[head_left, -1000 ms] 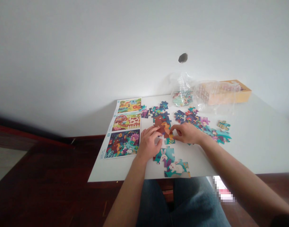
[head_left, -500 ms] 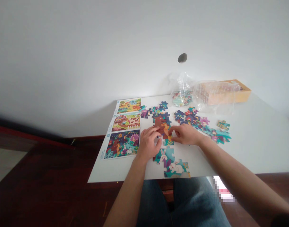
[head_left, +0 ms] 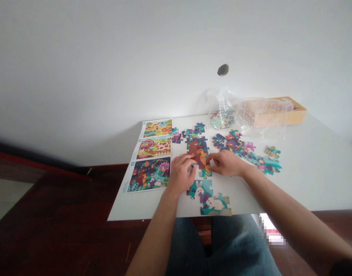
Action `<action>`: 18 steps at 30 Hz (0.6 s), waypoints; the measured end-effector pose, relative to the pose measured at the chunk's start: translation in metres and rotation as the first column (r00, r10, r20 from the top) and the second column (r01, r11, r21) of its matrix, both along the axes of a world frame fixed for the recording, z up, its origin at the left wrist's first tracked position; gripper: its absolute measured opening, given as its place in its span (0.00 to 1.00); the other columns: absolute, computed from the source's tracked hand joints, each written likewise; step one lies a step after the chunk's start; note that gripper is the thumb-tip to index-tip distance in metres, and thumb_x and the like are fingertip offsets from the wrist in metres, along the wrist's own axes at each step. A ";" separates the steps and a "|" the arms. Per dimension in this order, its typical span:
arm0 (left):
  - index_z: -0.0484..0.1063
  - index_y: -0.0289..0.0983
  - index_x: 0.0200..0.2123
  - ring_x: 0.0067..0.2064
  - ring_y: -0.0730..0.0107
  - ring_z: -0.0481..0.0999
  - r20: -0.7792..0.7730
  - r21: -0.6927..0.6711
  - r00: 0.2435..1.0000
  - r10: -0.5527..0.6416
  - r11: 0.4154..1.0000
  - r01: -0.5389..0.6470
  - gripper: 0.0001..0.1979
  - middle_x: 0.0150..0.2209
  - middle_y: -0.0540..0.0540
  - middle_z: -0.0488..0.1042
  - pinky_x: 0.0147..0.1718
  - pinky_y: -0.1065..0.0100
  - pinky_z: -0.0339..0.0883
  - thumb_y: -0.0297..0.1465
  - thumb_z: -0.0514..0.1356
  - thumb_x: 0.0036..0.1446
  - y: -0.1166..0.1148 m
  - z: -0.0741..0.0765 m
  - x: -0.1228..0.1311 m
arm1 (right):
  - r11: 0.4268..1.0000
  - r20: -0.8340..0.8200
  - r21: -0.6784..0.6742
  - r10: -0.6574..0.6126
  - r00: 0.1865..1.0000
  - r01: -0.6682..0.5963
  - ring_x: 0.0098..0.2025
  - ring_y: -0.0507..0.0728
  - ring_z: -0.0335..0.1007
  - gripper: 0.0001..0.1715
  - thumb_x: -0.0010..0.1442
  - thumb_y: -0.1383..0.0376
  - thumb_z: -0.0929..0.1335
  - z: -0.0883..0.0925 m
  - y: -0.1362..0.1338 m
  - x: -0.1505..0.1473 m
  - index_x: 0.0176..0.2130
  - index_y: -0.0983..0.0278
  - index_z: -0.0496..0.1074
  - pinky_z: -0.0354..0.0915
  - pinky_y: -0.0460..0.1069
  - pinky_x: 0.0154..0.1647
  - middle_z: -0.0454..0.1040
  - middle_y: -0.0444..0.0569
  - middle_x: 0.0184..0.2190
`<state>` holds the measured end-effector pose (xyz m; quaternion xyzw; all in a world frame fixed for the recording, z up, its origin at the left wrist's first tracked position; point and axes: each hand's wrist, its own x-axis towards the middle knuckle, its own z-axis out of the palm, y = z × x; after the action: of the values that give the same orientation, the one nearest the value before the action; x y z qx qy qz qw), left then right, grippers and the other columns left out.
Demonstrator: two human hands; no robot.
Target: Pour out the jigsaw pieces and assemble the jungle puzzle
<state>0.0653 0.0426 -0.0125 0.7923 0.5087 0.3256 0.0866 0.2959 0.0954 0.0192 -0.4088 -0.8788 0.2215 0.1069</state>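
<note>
On the white counter [head_left: 316,184], left hand [head_left: 180,174] and right hand [head_left: 226,163] rest half-curled fingers [head_left: 212,158] on a joined jigsaw section [head_left: 196,150], grip unclear; likely light, stiff card, best taken by its edges.

**Bare arms and blue denim on my head-camera feed**

On my feed, the left hand [head_left: 180,174] and right hand [head_left: 226,163] are bare, and so are the forearms behind them. Faded blue jeans [head_left: 222,247] cover the lap below – and a dark band [head_left: 344,267] clips the lower right corner, too cut off for me to identify.
</note>
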 end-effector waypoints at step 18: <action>0.75 0.42 0.40 0.58 0.58 0.71 -0.008 0.007 0.999 0.039 0.999 -0.039 0.06 0.52 0.46 0.77 0.60 0.51 0.63 0.26 0.61 0.59 0.000 -0.004 0.002 | 0.954 -0.077 0.069 0.296 0.952 -0.291 0.29 0.54 0.69 0.13 0.59 0.58 0.71 0.001 -0.020 -0.020 0.44 0.58 0.79 0.53 0.47 0.31 0.76 0.45 0.26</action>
<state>0.0671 0.0428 -0.0163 0.7838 0.5233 0.3258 0.0757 0.2759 0.0749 0.0199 -0.2607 -0.9303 0.2271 0.1222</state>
